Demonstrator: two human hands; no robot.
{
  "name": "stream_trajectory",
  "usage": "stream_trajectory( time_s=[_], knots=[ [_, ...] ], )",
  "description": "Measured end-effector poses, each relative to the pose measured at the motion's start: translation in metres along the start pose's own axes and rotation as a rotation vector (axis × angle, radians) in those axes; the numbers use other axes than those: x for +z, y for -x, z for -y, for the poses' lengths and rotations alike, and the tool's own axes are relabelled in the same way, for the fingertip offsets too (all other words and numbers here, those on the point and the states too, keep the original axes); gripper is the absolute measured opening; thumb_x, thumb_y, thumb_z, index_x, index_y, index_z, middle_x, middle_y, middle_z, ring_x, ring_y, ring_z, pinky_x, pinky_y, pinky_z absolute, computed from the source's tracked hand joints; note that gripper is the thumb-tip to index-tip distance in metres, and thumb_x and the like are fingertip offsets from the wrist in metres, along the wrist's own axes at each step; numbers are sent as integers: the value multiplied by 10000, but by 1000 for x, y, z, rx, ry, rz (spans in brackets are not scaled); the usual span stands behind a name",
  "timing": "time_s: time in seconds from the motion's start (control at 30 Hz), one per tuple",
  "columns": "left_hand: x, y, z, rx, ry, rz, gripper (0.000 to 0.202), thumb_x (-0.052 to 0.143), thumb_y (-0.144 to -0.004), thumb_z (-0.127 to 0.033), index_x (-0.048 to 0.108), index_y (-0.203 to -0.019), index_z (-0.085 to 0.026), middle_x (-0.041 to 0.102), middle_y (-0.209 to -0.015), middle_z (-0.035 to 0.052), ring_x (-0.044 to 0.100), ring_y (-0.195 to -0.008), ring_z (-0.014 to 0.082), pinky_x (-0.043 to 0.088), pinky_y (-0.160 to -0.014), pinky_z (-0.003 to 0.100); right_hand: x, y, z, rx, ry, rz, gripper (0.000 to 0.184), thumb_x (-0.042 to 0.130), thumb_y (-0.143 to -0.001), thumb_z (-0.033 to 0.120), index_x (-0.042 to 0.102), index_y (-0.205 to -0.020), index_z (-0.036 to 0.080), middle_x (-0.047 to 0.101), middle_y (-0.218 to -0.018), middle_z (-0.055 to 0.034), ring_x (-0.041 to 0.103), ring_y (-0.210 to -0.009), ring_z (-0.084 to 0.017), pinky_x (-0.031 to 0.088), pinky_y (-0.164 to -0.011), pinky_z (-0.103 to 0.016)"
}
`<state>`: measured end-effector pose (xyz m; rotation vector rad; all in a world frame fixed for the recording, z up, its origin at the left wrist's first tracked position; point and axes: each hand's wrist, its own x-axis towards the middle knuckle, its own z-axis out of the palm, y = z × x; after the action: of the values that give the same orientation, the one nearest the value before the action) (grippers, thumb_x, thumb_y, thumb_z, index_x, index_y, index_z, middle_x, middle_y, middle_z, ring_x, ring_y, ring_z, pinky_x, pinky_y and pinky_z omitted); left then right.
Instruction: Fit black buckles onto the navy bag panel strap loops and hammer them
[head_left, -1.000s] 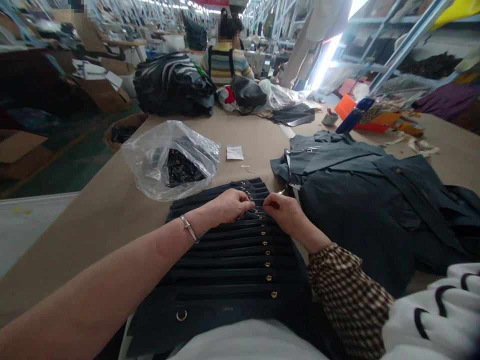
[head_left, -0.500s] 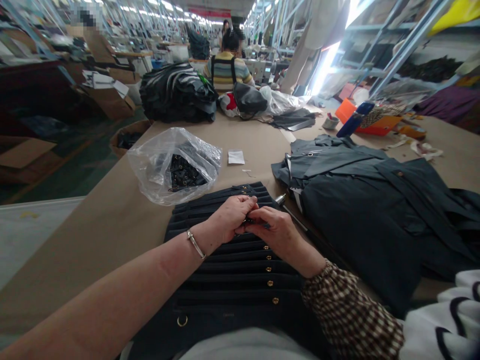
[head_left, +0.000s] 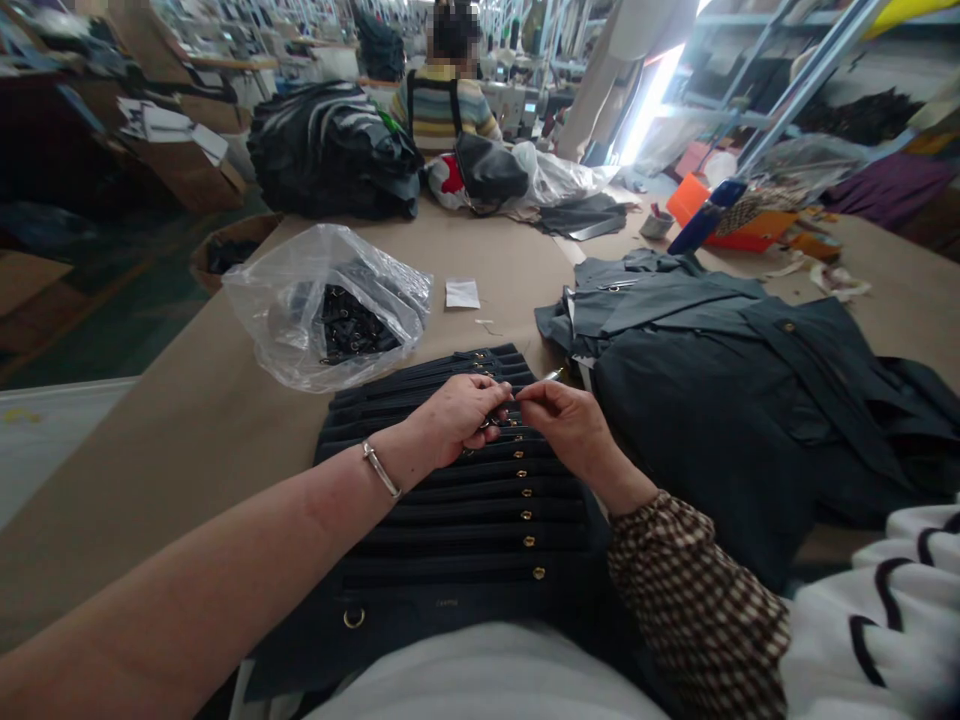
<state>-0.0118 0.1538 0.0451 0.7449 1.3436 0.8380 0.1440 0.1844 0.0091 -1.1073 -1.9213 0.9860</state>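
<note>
Half a second ago the fingers of both hands overlapped; since then the right hand point(head_left: 564, 415) has drawn off a little, leaving its fingertips just beside those of the left hand point(head_left: 461, 415). Below spreads a brown bench point(head_left: 480, 255). On its right side lies a heap of dark grey fabric pieces point(head_left: 697, 420). Nearer the person, directly under both hands, sit the zippered dark panels point(head_left: 457, 520), overlapping in rows. A bulky pile of dark cut pieces point(head_left: 334, 150) stands at the far edge, left of centre. Left of the panels is an open clear plastic bag point(head_left: 292, 320) holding small dark metal-ringed pieces point(head_left: 356, 325). Beyond the panels, a white paper square point(head_left: 462, 293) lies flat. The left grip is curled around a small dark piece with metal on it point(head_left: 491, 422); the right grip is pinched at the tips, and anything between them is too small to tell. On the nearest panel is a gold-coloured ring point(head_left: 354, 627), and brass zip sliders point(head_left: 539, 573) run in a line down the panels' right side.
</note>
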Motion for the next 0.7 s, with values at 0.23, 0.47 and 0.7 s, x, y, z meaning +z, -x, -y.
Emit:
stream_trajectory(
  time_s=[0.23,0.47,0.7],
  knots=[
    [-7,-1,8,94,-432,19,111,536,-820,-243,566,-737,-177,492,-544,-60,403,-371,58,274,-366,180,-12,4,-7,47,31,137,187,598,-783,310,718,-853,185,666,-687,1,581,-637,-132,452,-616,-240],
    [-7,-10,7,360,-934,9,195,561,-766,-221,623,-590,-161,541,-518,-23,455,-522,105,338,-540,238,-15,9,-16,21,166,259,155,570,-751,213,719,-783,238,693,-703,14,599,-656,-167,457,-615,-293],
    [-2,-13,5,365,-1063,18,214,572,-786,-204,637,-586,-164,540,-509,-20,445,-512,112,342,-560,235,-13,4,-25,30,90,248,162,617,-684,208,707,-679,342,675,-620,66,568,-575,-165,457,-561,-327]
  ],
)
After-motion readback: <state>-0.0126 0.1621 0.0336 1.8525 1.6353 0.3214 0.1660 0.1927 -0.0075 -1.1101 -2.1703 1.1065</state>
